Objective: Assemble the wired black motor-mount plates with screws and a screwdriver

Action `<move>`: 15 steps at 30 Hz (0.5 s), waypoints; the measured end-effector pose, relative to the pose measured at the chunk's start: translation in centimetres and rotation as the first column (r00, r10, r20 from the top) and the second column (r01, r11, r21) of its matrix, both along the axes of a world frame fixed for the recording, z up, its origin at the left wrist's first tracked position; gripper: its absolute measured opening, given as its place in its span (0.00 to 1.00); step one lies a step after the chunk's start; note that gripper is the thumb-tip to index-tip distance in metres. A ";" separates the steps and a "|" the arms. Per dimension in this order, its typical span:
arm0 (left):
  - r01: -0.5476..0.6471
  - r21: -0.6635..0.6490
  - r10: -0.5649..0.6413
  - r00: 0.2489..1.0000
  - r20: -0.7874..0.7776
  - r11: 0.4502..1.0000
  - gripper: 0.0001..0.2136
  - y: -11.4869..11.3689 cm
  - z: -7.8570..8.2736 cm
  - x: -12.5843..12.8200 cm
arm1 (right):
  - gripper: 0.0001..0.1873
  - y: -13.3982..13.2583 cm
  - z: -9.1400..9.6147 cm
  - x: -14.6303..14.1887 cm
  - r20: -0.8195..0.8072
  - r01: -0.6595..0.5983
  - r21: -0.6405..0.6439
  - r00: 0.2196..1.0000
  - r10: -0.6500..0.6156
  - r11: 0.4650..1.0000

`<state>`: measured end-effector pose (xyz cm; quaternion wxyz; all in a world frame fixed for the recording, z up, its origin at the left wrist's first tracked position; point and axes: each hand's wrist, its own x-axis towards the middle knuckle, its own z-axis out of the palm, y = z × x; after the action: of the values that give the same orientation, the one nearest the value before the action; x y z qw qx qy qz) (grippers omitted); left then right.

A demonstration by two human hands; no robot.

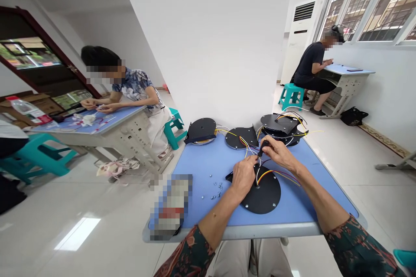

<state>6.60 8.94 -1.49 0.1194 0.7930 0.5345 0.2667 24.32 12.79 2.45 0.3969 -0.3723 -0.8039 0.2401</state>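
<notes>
A round black plate (264,194) with screws along its rim lies near the front of the blue table, and white, red and yellow wires (264,175) rise from its middle. My right hand (279,154) is closed around the dark handle of a screwdriver (262,147), which points down at the plate's far edge. At that same edge my left hand (243,174) is closed, its fingertips close to the screwdriver's tip. Whatever those fingers pinch is hidden. Several small loose screws (219,188) lie on the table left of the plate.
Along the table's far side sit more black round plates with wires: one at left (202,130), one in the middle (240,138), and a stack (281,125) at right. A blurred-out object (172,207) lies front left. Two people sit at other desks, left and right.
</notes>
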 end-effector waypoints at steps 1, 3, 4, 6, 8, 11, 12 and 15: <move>-0.010 -0.005 0.010 1.000 -0.010 1.000 0.13 0.0 0.1 0.1 | 0.09 -0.1 0.0 0.0 -0.013 -0.013 -0.018 1.000 0.013 1.000; -0.052 -0.022 0.051 0.998 -0.043 0.998 0.10 0.0 0.3 0.2 | 0.08 -0.5 0.0 -0.4 -0.021 -0.028 -0.019 0.999 0.028 0.999; -0.076 -0.027 0.074 0.996 -0.058 0.997 0.10 0.0 0.4 0.2 | 0.07 -0.8 0.0 -0.8 -0.026 -0.018 0.001 1.000 0.018 1.000; -0.106 -0.026 0.104 0.992 -0.074 0.994 0.10 0.0 0.6 0.3 | 0.09 -1.2 0.1 -1.8 -0.061 0.049 0.055 0.997 -0.045 0.997; -0.110 -0.008 0.109 0.991 -0.078 0.994 0.10 0.0 0.7 0.4 | 0.12 -1.5 -0.1 -2.7 -0.126 0.148 0.083 0.983 -0.137 0.986; -0.101 0.011 0.102 0.992 -0.074 0.995 0.10 0.1 0.5 0.4 | 0.10 -1.6 -0.8 -3.5 -0.211 0.273 0.076 0.944 -0.252 0.959; -0.100 0.014 0.100 0.992 -0.070 0.995 0.10 0.2 0.5 0.4 | 0.08 -1.6 -1.1 -3.7 -0.228 0.309 0.083 0.931 -0.284 0.947; -0.093 0.025 0.094 0.994 -0.051 0.995 0.09 0.3 0.2 0.4 | 0.06 -1.5 -1.5 -4.0 -0.252 0.384 0.140 0.905 -0.342 0.913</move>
<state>7.00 9.19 -1.31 0.0839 0.7752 0.5709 0.2570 20.34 11.30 0.91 0.5552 -0.4480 -0.6894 0.1255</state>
